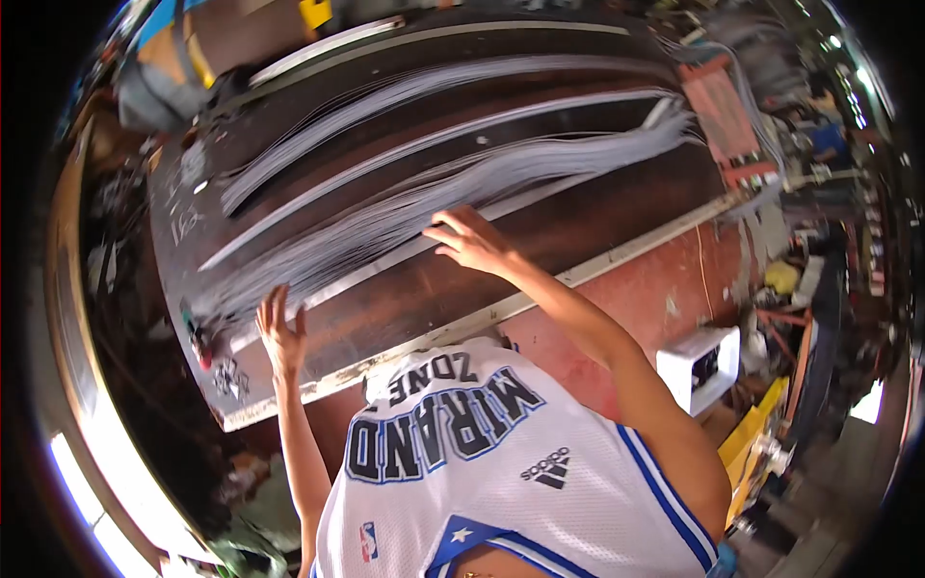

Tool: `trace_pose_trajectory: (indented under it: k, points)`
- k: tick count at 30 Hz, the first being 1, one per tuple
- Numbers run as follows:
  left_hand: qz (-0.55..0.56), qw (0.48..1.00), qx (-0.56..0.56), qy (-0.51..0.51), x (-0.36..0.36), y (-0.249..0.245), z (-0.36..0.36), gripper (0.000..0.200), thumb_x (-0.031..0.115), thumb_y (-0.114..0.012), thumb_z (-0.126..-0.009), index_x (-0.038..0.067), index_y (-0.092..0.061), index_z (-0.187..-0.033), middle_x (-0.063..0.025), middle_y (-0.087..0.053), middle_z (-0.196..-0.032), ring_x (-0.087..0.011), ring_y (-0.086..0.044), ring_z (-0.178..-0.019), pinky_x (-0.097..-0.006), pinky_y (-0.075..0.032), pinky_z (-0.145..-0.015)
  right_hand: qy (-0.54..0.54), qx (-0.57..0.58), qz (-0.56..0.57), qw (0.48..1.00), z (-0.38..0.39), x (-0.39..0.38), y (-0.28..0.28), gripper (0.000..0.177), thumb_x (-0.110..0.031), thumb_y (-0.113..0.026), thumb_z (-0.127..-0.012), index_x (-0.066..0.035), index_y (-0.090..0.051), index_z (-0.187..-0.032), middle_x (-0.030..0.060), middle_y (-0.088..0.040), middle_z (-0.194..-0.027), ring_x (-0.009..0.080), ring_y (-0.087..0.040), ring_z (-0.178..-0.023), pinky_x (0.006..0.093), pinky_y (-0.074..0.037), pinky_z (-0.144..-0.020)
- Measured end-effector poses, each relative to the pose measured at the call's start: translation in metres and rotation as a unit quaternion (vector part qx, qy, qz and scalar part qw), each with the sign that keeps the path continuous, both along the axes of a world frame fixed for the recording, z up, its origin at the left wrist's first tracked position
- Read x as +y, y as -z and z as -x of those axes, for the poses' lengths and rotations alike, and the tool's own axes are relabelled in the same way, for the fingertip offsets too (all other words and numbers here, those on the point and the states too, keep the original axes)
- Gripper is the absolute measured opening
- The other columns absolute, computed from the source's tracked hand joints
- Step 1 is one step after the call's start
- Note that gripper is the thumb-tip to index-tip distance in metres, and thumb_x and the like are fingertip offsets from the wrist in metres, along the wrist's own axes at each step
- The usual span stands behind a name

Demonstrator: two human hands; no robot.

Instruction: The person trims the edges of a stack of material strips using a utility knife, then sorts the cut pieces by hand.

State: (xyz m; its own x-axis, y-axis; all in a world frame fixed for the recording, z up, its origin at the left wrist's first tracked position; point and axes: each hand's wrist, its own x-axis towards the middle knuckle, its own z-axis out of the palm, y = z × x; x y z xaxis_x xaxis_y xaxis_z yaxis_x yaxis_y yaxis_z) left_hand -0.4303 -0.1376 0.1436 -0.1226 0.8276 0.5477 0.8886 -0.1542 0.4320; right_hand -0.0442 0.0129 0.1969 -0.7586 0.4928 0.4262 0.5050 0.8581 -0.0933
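A loose bundle of long, thin grey strands (462,185) stretches across the dark worktable (617,207) in front of me. My right hand (469,241) is at the near edge of this bundle, around its middle, fingers apart and slightly bent. Close to the bundle's left end is my left hand (280,334), its fingers raised and spread with nothing in them. Under the strands, a pale flat strip (381,262) shows along the near side. Farther back lie a narrow, straighter bundle (424,143) and another curved bundle of strands (414,87).
At the table's right end stands a reddish block (721,111) with strands running past it. Small metal pieces (229,378) lie at the near left corner. A white plastic container (699,371) and a yellow bar (754,438) are to my right. Chalk-like marks (185,226) show on the left side.
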Motion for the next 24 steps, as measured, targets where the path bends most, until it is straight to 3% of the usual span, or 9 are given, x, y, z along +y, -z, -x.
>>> trace_pose_trajectory:
  k: [2,4,5,11,14,17,19,24]
  points:
    - [0.017,0.998,0.062,0.024,-0.009,0.012,-0.011,0.064,0.020,-0.075,-0.082,0.013,-0.052,-0.141,-0.0142,-0.047,-0.145,-0.0330,-0.045,-0.132,-0.0504,-0.032,-0.110,0.018,-0.022,-0.026,0.999,0.000,0.001,0.002,0.047,-0.026,-0.081,-0.074,-0.014,-0.066,-0.117,0.0035,-0.053,-0.117,0.0249,-0.054,-0.109,0.0404,-0.043,-0.098]
    - [0.035,0.994,0.097,0.025,-0.009,0.010,-0.014,0.065,0.024,-0.074,-0.083,0.014,-0.050,-0.143,-0.0144,-0.044,-0.148,-0.0326,-0.042,-0.136,-0.0505,-0.029,-0.112,0.008,-0.028,-0.028,0.999,0.001,0.007,0.004,0.042,-0.025,-0.080,-0.075,-0.014,-0.065,-0.113,0.0037,-0.052,-0.114,0.0239,-0.053,-0.106,0.0401,-0.043,-0.097]
    - [0.040,0.993,0.109,0.022,-0.008,0.013,-0.012,0.064,0.027,-0.073,-0.085,0.016,-0.050,-0.143,-0.0135,-0.043,-0.150,-0.0320,-0.041,-0.137,-0.0522,-0.027,-0.113,0.007,-0.024,-0.051,0.998,0.002,0.007,0.002,0.027,-0.023,-0.077,-0.078,-0.013,-0.065,-0.100,0.0039,-0.051,-0.110,0.0223,-0.053,-0.103,0.0391,-0.043,-0.094]
    - [0.012,0.990,0.138,0.004,0.010,0.024,-0.003,0.055,0.029,-0.070,-0.090,0.019,-0.053,-0.141,-0.0116,-0.048,-0.144,-0.0297,-0.045,-0.132,-0.0539,-0.027,-0.112,-0.020,-0.038,-0.108,0.993,0.007,0.021,0.007,0.015,-0.022,-0.071,-0.083,-0.012,-0.060,-0.080,0.0029,-0.053,-0.099,0.0213,-0.055,-0.091,0.0375,-0.044,-0.085]
    - [0.004,0.989,0.148,-0.014,0.018,0.034,0.008,0.047,0.027,-0.070,-0.090,0.020,-0.060,-0.135,-0.0099,-0.055,-0.133,-0.0284,-0.052,-0.123,-0.0544,-0.032,-0.108,-0.038,0.057,-0.035,0.997,0.011,0.025,0.005,0.016,-0.022,-0.071,-0.083,-0.011,-0.060,-0.077,0.0045,-0.055,-0.094,0.0230,-0.056,-0.088,0.0382,-0.045,-0.082]
    - [0.020,0.987,0.154,-0.031,0.013,0.018,0.004,0.047,0.023,-0.070,-0.089,0.025,-0.058,-0.134,-0.0053,-0.056,-0.131,-0.0244,-0.055,-0.119,-0.0571,-0.032,-0.109,0.055,0.063,0.054,0.995,0.018,0.012,-0.001,0.008,-0.018,-0.071,-0.083,-0.010,-0.068,-0.084,0.0089,-0.061,-0.100,0.0316,-0.057,-0.092,0.0430,-0.046,-0.081]
    - [0.003,0.993,0.105,-0.056,0.008,0.022,-0.002,0.043,0.021,-0.069,-0.088,0.023,-0.062,-0.130,-0.0046,-0.057,-0.130,-0.0244,-0.055,-0.120,-0.0559,-0.031,-0.110,-0.009,0.067,-0.026,0.997,0.019,0.021,0.003,0.006,-0.012,-0.072,-0.080,-0.010,-0.069,-0.084,0.0101,-0.062,-0.101,0.0326,-0.058,-0.095,0.0434,-0.047,-0.081]
    - [-0.029,0.991,0.052,-0.120,-0.026,0.009,-0.013,0.042,0.015,-0.073,-0.083,0.018,-0.065,-0.124,-0.0078,-0.058,-0.128,-0.0276,-0.053,-0.119,-0.0503,-0.034,-0.104,-0.005,0.031,-0.037,0.999,0.021,0.010,-0.026,0.007,-0.009,-0.072,-0.083,-0.007,-0.066,-0.085,0.0082,-0.056,-0.090,0.0298,-0.056,-0.084,0.0442,-0.042,-0.076]
